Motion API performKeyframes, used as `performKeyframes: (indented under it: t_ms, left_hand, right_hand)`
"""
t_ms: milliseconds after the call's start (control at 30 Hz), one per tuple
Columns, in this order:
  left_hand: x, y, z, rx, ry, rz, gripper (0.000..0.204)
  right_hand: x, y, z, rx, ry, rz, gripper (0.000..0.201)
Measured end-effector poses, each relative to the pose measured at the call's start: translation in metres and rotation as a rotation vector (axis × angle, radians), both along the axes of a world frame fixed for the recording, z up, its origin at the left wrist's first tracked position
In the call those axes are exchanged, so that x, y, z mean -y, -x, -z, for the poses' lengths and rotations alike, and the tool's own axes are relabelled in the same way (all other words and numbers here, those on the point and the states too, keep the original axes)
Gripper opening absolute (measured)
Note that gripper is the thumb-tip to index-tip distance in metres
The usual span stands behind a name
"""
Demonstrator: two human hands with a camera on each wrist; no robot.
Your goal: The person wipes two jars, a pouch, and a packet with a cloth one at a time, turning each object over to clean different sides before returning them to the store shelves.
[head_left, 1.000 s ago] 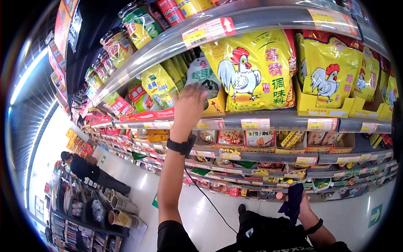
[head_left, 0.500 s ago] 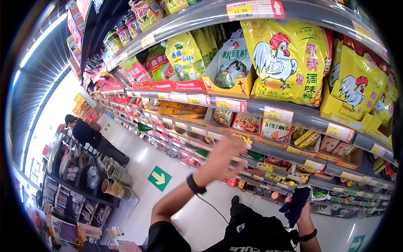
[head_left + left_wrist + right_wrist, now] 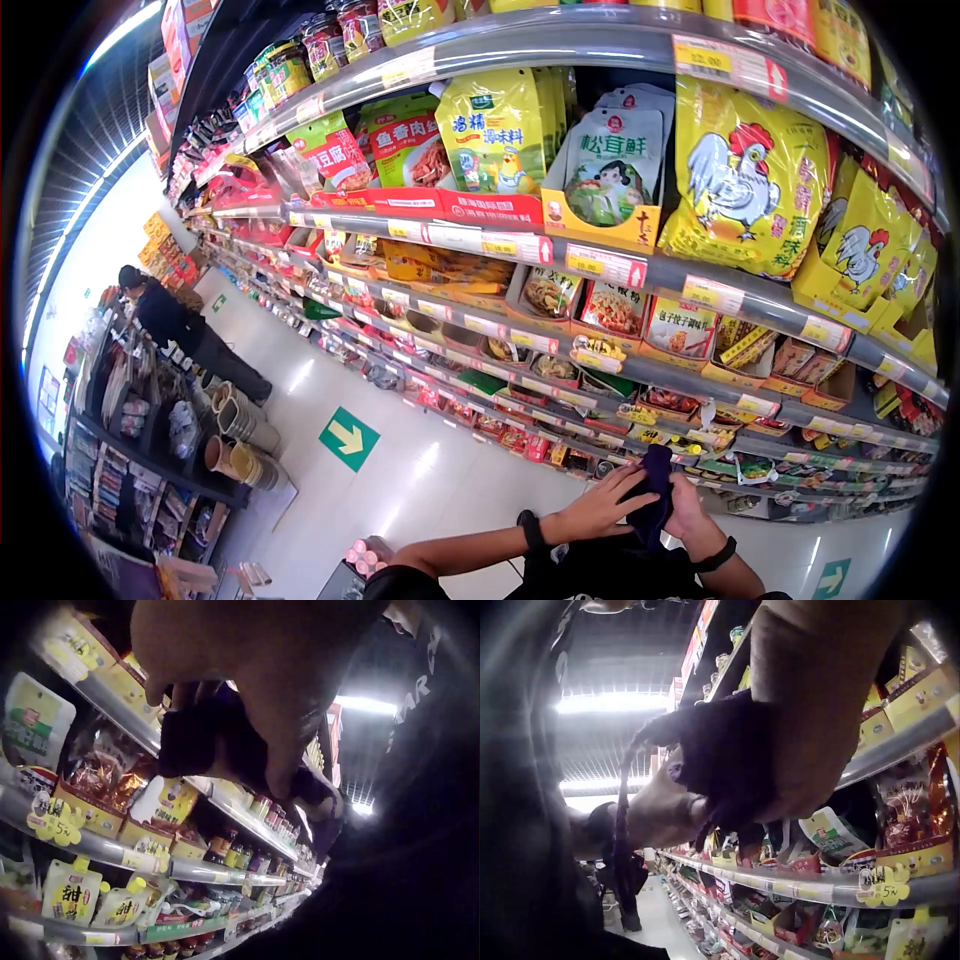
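A dark purple cloth (image 3: 652, 500) is held between both hands, low in front of the body in the head view. My right hand (image 3: 690, 515) grips it from the right side. The left hand (image 3: 598, 508) lies against its left side, fingers over the fabric. In the left wrist view the left hand (image 3: 247, 667) covers part of the dark cloth (image 3: 217, 742). In the right wrist view the cloth (image 3: 724, 754) hangs from the right hand (image 3: 814, 712), a strip of it dangling.
Store shelves (image 3: 500, 240) with seasoning bags, including a yellow bag with a rooster (image 3: 745, 185), run along the front and right. A person in dark clothes (image 3: 190, 325) stands by a dark rack (image 3: 150, 450) at left. A green arrow sign (image 3: 349, 439) marks the floor.
The left hand has come down from the green and white bag on the shelf to the purple cloth. The right hand still grips the cloth. The head view has shifted along the shelves.
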State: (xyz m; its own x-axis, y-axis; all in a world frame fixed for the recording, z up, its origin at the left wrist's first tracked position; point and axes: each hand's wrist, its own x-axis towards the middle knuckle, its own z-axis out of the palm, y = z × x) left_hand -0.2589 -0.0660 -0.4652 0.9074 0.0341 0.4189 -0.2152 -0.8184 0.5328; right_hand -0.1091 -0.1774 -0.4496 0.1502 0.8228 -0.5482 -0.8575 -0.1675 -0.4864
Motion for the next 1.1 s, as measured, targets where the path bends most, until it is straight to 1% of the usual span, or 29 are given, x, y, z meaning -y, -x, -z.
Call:
performKeyframes:
  t_ms: [33,67,100,133,233,267,400,500,533,633,667,767,800,833,900,967,1000,1033,1067,1100]
  left_hand:
    - [-0.006,0.006,-0.001,0.028,0.029,-0.012,0.072]
    - [-0.012,0.011,-0.002,0.090,0.059,-0.034,0.059]
    - [-0.016,0.017,0.002,0.115,0.087,-0.042,0.057]
    - [-0.022,0.023,0.008,0.140,0.113,-0.051,0.055]
    - [-0.041,0.044,0.013,0.212,0.170,-0.074,0.047]
    - [-0.046,0.051,0.020,0.229,0.201,-0.077,0.045]
    - [-0.063,0.079,0.035,0.305,0.281,-0.067,0.038]
    - [-0.073,0.100,0.036,0.176,0.487,-0.025,0.037]
    - [-0.076,0.105,0.035,0.174,0.550,-0.026,0.037]
    - [-0.083,0.120,0.037,0.168,0.733,-0.049,0.036]
    - [-0.084,0.125,0.040,0.168,0.788,-0.066,0.036]
    - [-0.088,0.139,0.048,0.174,0.940,-0.131,0.037]
    - [-0.090,0.141,0.049,0.177,0.988,-0.152,0.038]
    - [-0.091,0.142,0.049,0.163,0.972,-0.178,0.038]
    - [-0.094,0.143,0.042,0.134,0.939,-0.236,0.038]
    - [-0.097,0.143,0.036,0.085,0.910,-0.221,0.036]
    - [-0.099,0.145,0.026,0.071,0.883,-0.220,0.036]
    - [-0.100,0.147,0.021,0.056,0.854,-0.219,0.036]
    - [-0.100,0.148,0.022,0.092,0.778,-0.235,0.035]
    - [-0.102,0.152,0.014,0.118,0.692,-0.274,0.034]
  right_hand:
    - [-0.006,0.008,0.001,0.026,-0.029,-0.005,0.034]
    - [-0.011,0.016,0.004,0.052,-0.054,-0.010,0.035]
    - [-0.015,0.024,0.005,0.081,-0.075,-0.017,0.036]
    - [-0.019,0.030,-0.002,0.086,-0.072,-0.090,0.037]
    - [-0.034,0.056,-0.013,0.175,0.002,-0.097,0.035]
    - [-0.037,0.061,-0.001,0.092,0.024,-0.099,0.039]
    - [-0.053,0.093,-0.005,0.087,0.031,-0.084,0.040]
    - [-0.060,0.116,0.005,0.151,0.057,0.023,0.041]
    - [-0.063,0.125,0.002,0.210,0.066,0.042,0.054]
    - [-0.075,0.150,0.007,0.674,-0.122,0.251,0.068]
    - [-0.073,0.148,0.015,0.716,-0.127,0.206,0.086]
    - [-0.084,0.159,-0.008,1.079,-0.326,-0.086,0.099]
    - [-0.086,0.163,0.000,0.953,-0.277,-0.182,0.111]
    - [-0.088,0.170,-0.008,0.840,-0.220,-0.279,0.117]
    - [-0.095,0.179,-0.003,0.976,-0.215,-0.205,0.109]
    - [-0.097,0.177,0.006,0.924,-0.225,-0.124,0.098]
    - [-0.098,0.176,0.011,0.895,-0.232,-0.084,0.092]
    - [-0.098,0.175,0.015,0.916,-0.213,-0.076,0.088]
    - [-0.097,0.174,0.020,0.938,-0.194,-0.066,0.083]
    - [-0.097,0.172,0.027,0.960,-0.178,-0.054,0.079]
